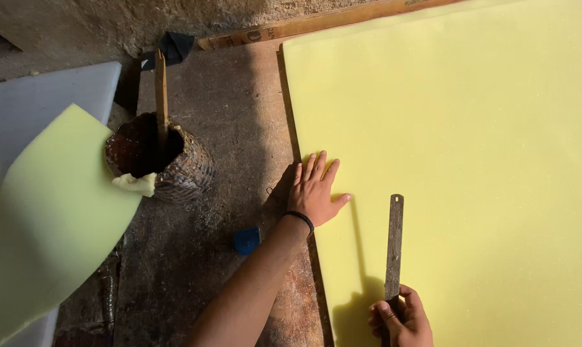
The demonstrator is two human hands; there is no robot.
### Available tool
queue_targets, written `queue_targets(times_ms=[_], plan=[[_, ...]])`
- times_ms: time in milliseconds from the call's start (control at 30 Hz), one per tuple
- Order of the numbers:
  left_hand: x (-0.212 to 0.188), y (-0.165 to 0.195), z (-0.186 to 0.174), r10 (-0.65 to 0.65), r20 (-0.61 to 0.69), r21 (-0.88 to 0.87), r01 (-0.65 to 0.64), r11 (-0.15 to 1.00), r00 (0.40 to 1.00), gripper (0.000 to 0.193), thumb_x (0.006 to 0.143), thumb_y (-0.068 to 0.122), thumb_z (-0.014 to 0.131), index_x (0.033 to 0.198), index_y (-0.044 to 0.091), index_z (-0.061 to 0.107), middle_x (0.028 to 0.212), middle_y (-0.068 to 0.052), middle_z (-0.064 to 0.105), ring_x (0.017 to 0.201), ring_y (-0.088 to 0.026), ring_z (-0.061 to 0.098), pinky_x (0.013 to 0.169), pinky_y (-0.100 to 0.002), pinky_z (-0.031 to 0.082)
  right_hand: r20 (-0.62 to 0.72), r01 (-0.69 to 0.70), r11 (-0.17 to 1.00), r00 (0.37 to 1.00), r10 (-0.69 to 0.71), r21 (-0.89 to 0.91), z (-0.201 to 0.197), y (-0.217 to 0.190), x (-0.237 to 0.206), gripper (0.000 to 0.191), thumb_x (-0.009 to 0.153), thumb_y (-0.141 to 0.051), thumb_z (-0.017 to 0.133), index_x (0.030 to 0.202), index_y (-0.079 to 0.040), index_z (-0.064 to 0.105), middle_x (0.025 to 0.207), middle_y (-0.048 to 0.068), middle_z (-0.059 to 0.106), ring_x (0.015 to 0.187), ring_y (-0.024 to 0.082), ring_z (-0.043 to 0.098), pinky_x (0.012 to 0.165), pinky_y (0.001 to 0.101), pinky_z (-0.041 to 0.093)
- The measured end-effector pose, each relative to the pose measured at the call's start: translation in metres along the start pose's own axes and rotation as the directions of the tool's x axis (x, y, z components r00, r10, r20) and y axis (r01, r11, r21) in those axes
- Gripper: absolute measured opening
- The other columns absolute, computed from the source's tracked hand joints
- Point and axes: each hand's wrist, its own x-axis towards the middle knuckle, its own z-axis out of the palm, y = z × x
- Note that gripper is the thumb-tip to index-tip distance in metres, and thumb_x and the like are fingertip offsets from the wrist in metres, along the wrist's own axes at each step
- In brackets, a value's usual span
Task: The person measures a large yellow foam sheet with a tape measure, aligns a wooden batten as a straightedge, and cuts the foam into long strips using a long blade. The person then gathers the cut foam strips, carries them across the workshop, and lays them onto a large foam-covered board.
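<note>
A large pale yellow foam sheet [458, 141] lies flat on a brown work surface [226, 128] and fills the right half of the view. My left hand [316, 191] rests flat on the sheet near its left edge, fingers spread, a dark band on the wrist. At the bottom of the view, my right hand [401, 319] grips the lower end of a long, worn metal blade [393, 244]. The blade lies on the foam and points away from me, just right of my left thumb.
A woven basket [169, 160] with a wooden stick [161, 96] standing in it sits left of the sheet. A curled piece of yellow foam [53, 218] is at the far left. A small blue object [246, 240] lies by my forearm. A wooden strip [304, 26] runs along the back.
</note>
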Motion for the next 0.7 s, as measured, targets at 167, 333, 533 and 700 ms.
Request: queue_targets(times_ms=[167,333,533,700], plan=[[0.022,-0.039,-0.016,0.068,-0.040,-0.028,-0.069,0.997,0.997,0.078,0.089,0.052,0.065,0.155,0.017,0.041,0.166,-0.016,0.026,0.154,-0.036,0.021,0.124,-0.056,0.013,0.052,0.118,0.975,0.993,-0.111,-0.190,0.008,-0.102,0.068,0.028,0.087,-0.008,0.075,0.111,-0.001,0.064,0.083,0.012,0.071,0.069,0.015,0.060,0.061,0.0297,0.047],[0.029,-0.051,-0.015,0.079,-0.076,-0.151,-0.090,0.984,0.994,0.072,0.088,0.045,0.067,0.150,0.014,0.049,0.165,-0.018,0.032,0.154,-0.039,0.024,0.124,-0.056,0.018,0.235,0.401,0.200,0.800,-0.552,-0.894,0.097,-0.294,0.203,0.017,0.090,-0.028,0.072,0.103,-0.020,0.079,0.097,0.000,0.075,0.081,0.022,0.072,0.075,0.0385,0.058],[0.044,-0.061,-0.022,0.086,-0.022,-0.275,-0.089,0.957,0.996,0.075,0.087,0.038,0.067,0.153,0.007,0.049,0.166,-0.024,0.031,0.155,-0.041,0.025,0.123,-0.061,0.016,0.517,0.402,-0.334,0.553,-0.654,-0.853,0.219,-0.436,0.352,0.040,0.091,-0.021,0.060,0.131,-0.026,0.068,0.132,0.002,0.064,0.092,0.030,0.071,0.074,0.0442,0.058],[0.057,-0.082,-0.008,0.071,0.181,-0.371,0.001,0.929,0.981,0.077,0.088,0.034,0.068,0.155,0.004,0.046,0.170,-0.027,0.024,0.158,-0.044,0.016,0.122,-0.066,0.009,0.600,0.369,-0.474,0.537,-0.593,-0.799,0.277,-0.482,0.448,0.048,0.100,-0.010,0.051,0.145,-0.025,0.060,0.147,0.003,0.060,0.090,0.036,0.072,0.072,0.0470,0.058]])
